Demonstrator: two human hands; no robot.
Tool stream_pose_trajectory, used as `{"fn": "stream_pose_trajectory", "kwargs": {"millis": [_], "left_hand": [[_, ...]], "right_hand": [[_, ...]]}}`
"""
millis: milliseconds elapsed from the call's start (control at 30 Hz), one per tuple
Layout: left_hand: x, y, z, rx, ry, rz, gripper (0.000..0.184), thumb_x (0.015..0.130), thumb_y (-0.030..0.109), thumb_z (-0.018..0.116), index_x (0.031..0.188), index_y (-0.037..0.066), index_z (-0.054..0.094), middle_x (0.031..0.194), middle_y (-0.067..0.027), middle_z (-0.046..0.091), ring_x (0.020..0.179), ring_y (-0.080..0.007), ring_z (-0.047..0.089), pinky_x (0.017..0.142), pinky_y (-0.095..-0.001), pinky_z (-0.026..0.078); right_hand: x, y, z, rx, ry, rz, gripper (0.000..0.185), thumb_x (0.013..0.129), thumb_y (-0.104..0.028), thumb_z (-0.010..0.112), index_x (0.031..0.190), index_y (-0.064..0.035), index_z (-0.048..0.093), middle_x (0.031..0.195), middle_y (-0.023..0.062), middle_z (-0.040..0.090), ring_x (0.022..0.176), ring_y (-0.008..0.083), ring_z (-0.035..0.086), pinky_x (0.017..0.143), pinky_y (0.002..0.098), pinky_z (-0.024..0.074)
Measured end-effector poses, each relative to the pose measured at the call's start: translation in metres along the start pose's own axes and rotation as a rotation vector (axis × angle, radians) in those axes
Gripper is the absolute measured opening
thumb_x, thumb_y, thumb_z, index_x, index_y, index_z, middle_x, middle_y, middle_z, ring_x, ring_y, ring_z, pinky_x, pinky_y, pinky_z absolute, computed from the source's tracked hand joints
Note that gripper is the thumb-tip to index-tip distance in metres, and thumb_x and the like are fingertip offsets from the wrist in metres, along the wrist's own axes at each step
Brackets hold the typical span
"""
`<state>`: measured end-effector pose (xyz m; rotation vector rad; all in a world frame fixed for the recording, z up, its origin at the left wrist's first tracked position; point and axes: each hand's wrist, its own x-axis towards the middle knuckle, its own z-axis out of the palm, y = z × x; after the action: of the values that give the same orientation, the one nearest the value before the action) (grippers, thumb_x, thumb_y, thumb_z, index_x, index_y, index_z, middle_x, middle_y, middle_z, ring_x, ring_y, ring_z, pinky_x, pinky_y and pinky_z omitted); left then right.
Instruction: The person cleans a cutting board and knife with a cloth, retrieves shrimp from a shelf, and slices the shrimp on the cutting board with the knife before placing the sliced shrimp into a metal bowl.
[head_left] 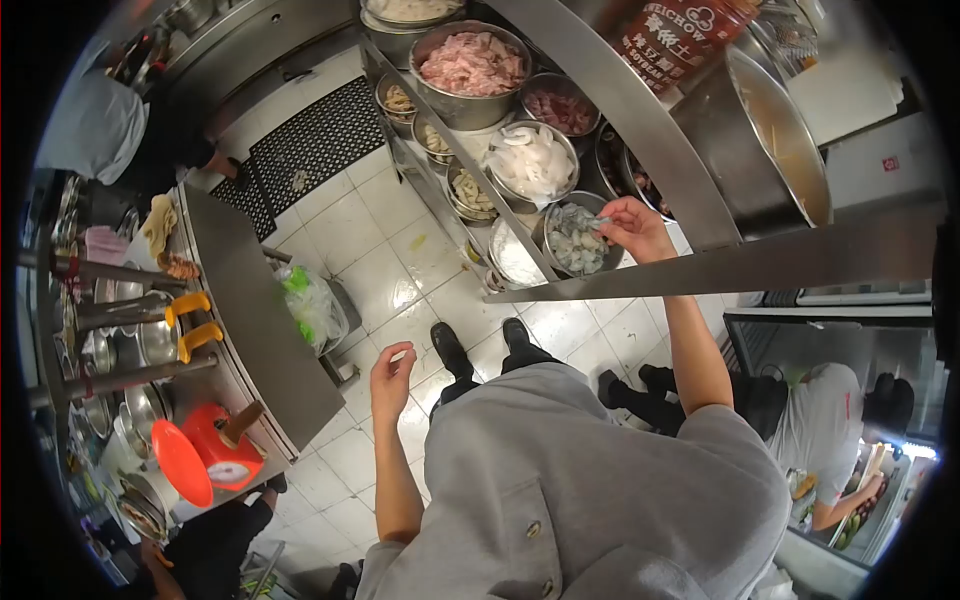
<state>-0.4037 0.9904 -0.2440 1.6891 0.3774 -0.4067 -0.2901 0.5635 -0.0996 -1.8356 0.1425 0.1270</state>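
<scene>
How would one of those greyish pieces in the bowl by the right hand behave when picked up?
The greyish pieces would probably feel slippery, since they look wet and glossy. Each is likely light, being small beside the right hand. They may be soft and floppy, judging by how they slump together in the bowl.

On the lower shelf point(485, 143) there stand a shrimp bowl point(613, 259), a bowl of white slices point(507, 191) and a pink-meat bowl point(455, 109). The upper steel shelf point(640, 120) carries a large pot point(727, 140) and a red soybean tin point(688, 42).
</scene>
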Motion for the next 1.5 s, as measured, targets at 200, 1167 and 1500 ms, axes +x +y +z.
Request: {"fn": "stream_pose_trajectory", "kwargs": {"millis": [200,1167,1500], "left_hand": [[0.015,0.012,0.026,-0.019,-0.155,0.022,0.026,0.096,0.023,0.067,0.117,0.007,0.067,0.095,-0.0091,0.073,0.090,-0.0111,0.064,0.082,-0.0249,0.047],[-0.011,-0.015,0.008,-0.004,-0.113,0.082,0.026,0.095,0.023,0.068,0.114,0.005,0.068,0.092,-0.0059,0.070,0.085,-0.0110,0.064,0.074,-0.0245,0.048],[-0.017,0.005,0.048,0.018,-0.102,0.110,0.025,0.095,0.022,0.069,0.114,0.005,0.067,0.092,-0.0064,0.070,0.085,-0.0105,0.064,0.078,-0.0243,0.048]], "right_hand": [[-0.011,0.016,0.004,-0.882,-0.092,-0.286,0.034,0.079,-0.009,0.073,0.113,-0.0072,0.069,0.098,0.0116,0.063,0.098,0.0356,0.063,0.090,0.0397,0.0503],[0.000,0.001,-0.005,-0.449,-0.061,0.163,0.021,0.086,-0.012,0.069,0.106,-0.0095,0.065,0.100,0.0065,0.065,0.091,0.0151,0.064,0.076,0.0323,0.0514],[-0.008,0.034,-0.016,0.841,-0.080,0.022,0.036,0.098,-0.018,0.062,0.129,0.0008,0.057,0.115,0.0100,0.067,0.102,0.0154,0.065,0.089,0.0291,0.0528]]}}
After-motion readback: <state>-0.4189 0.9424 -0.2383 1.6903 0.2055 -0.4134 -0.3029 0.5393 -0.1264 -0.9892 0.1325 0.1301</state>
